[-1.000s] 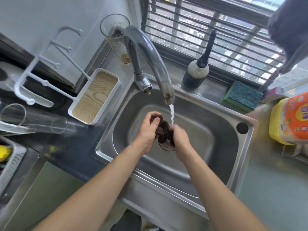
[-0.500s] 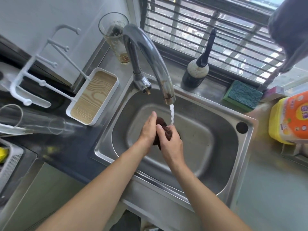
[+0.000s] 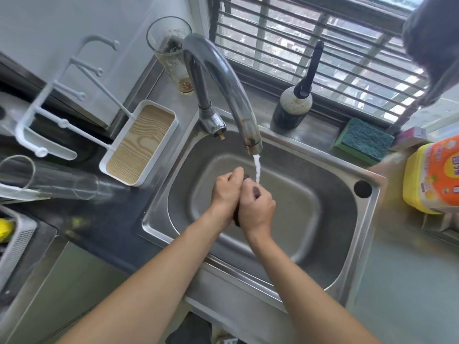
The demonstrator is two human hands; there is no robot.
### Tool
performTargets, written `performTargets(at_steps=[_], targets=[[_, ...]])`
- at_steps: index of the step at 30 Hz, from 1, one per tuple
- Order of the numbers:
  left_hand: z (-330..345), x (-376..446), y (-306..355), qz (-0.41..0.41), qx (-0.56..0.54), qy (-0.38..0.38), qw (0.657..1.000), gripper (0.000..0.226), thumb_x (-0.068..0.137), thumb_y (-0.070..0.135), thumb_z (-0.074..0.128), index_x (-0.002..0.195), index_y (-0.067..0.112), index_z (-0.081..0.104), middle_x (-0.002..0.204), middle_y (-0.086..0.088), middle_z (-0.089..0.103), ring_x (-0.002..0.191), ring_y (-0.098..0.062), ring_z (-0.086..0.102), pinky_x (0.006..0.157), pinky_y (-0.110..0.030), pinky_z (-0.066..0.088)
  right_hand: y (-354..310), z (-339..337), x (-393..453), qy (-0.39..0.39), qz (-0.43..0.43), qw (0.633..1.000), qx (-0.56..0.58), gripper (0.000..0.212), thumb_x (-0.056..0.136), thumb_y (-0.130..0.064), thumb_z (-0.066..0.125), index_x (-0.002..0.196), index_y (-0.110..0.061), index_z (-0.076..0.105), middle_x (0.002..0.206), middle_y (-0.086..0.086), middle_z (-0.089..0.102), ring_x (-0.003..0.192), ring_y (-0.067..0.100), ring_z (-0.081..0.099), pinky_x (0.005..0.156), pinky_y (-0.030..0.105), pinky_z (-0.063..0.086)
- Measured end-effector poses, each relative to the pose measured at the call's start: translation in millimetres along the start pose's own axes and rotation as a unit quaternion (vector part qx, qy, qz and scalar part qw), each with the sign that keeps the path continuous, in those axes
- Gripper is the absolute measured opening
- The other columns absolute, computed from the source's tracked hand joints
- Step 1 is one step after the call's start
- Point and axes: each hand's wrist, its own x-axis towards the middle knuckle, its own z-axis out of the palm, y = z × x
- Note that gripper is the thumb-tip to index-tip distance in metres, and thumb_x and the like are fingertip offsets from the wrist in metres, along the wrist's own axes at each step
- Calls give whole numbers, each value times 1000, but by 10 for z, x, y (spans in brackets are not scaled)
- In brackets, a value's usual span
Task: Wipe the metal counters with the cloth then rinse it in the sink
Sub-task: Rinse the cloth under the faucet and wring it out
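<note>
Both my hands are pressed together over the steel sink (image 3: 347,244), under the running tap (image 3: 223,78). My left hand (image 3: 224,192) and my right hand (image 3: 258,207) squeeze a dark brown cloth (image 3: 255,191) between them. Only small bits of the cloth show between the fingers and below the palms. The water stream (image 3: 257,170) falls onto the cloth just above my right hand.
A white tray with a wood-grain base (image 3: 141,147) sits left of the sink, a tall glass (image 3: 171,53) behind it. A dark brush bottle (image 3: 293,108) and a green sponge (image 3: 363,140) stand on the back ledge. A yellow detergent bottle (image 3: 432,177) is at right.
My hands have closed tighter around the cloth, so less of it shows. My right hand has shifted over the cloth toward my left hand.
</note>
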Motion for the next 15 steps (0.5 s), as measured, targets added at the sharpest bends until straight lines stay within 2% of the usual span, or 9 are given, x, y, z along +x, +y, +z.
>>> performTargets(at_steps=[2, 4, 5, 7, 10, 13, 15], targets=[[88, -118, -61, -4, 1, -46, 999, 33, 76, 40, 55, 52, 19, 61, 56, 5, 59, 57, -15, 51, 60, -30, 43, -43, -43, 243, 76, 98, 992, 17, 46, 100, -46, 46, 67, -18, 61, 81, 14, 72, 86, 35, 63, 74, 36, 40], [144, -170, -81, 2, -1, -87, 996, 36, 78, 40, 55, 48, 20, 57, 53, 5, 54, 53, -15, 47, 57, -30, 39, -59, -105, 402, 115, 148, 981, 52, 43, 103, -39, 47, 72, -13, 62, 82, 13, 70, 92, 37, 63, 73, 33, 35], [145, -150, -50, 5, 3, -91, 996, 37, 79, 41, 55, 48, 20, 57, 53, 4, 54, 54, -16, 47, 57, -30, 39, -70, -109, 394, 110, 143, 982, 61, 41, 102, -37, 48, 73, -12, 62, 76, 8, 66, 90, 37, 63, 72, 32, 33], [97, -25, 2, -1, 19, -58, 998, 40, 78, 46, 53, 50, 18, 61, 58, 0, 59, 60, -20, 53, 62, -34, 46, -79, -68, 203, 73, 79, 993, 46, 37, 92, -40, 48, 73, -11, 61, 67, 1, 59, 81, 32, 60, 68, 33, 33], [-8, 127, -41, -38, 49, 19, 998, 51, 81, 54, 50, 67, 7, 66, 68, -8, 69, 70, -27, 63, 77, -45, 56, -51, -8, -106, -11, -20, 1000, 19, 30, 83, -35, 48, 58, -18, 46, 54, -2, 48, 62, 20, 45, 65, 37, 34], [-5, 83, -205, -19, 58, -10, 998, 54, 76, 57, 51, 72, 6, 67, 74, -11, 73, 73, -24, 65, 79, -50, 57, -15, -21, 111, -4, 27, 1000, -4, 35, 85, -41, 48, 58, -17, 48, 58, 0, 54, 68, 28, 50, 65, 36, 33], [32, -21, -253, 16, 41, -49, 998, 47, 85, 54, 49, 65, 14, 65, 67, -2, 65, 69, -18, 56, 70, -41, 50, 18, -59, 345, 28, 78, 997, 4, 37, 96, -36, 49, 66, -15, 56, 75, 12, 66, 79, 33, 56, 69, 34, 33]])
